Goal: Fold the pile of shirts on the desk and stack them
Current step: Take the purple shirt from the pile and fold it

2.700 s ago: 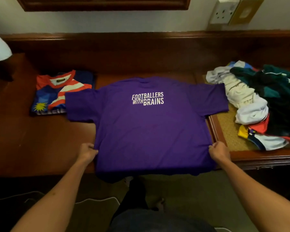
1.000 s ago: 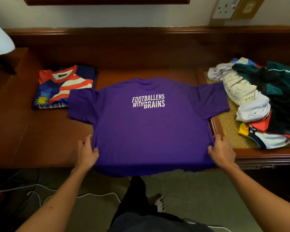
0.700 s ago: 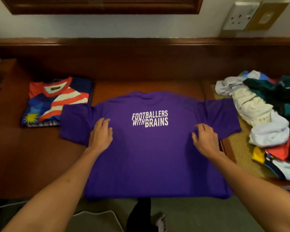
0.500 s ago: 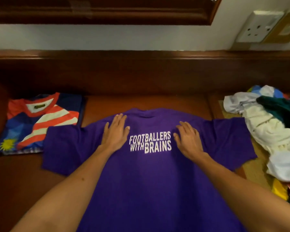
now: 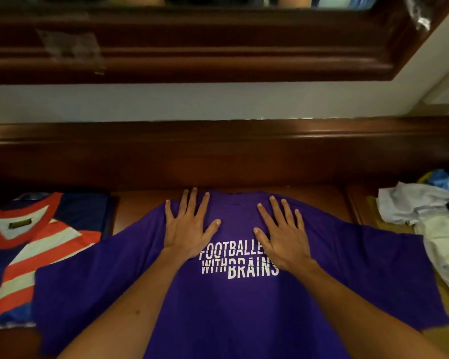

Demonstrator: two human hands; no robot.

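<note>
Across the middle of the desk point(image 5: 145, 203) lies the purple shirt point(image 5: 244, 301), spread flat with its printed side up and the collar toward the back rail, and both hands are on it. The left hand point(image 5: 187, 229) rests flat just left of the collar, fingers straight and splayed, gripping nothing; the right hand point(image 5: 283, 234) mirrors it on the other side, palm down over the lettering, equally open. This looks like light, limp cotton, so it should crease wherever it's pushed and slide easily on polished wood. Best hold, I'd say, is a pinch at a shoulder seam and the hem below it. Folded striped shirt point(image 5: 36, 250) sits at left, touching the sleeve; the unfolded pile point(image 5: 430, 218) waits at right.
</note>
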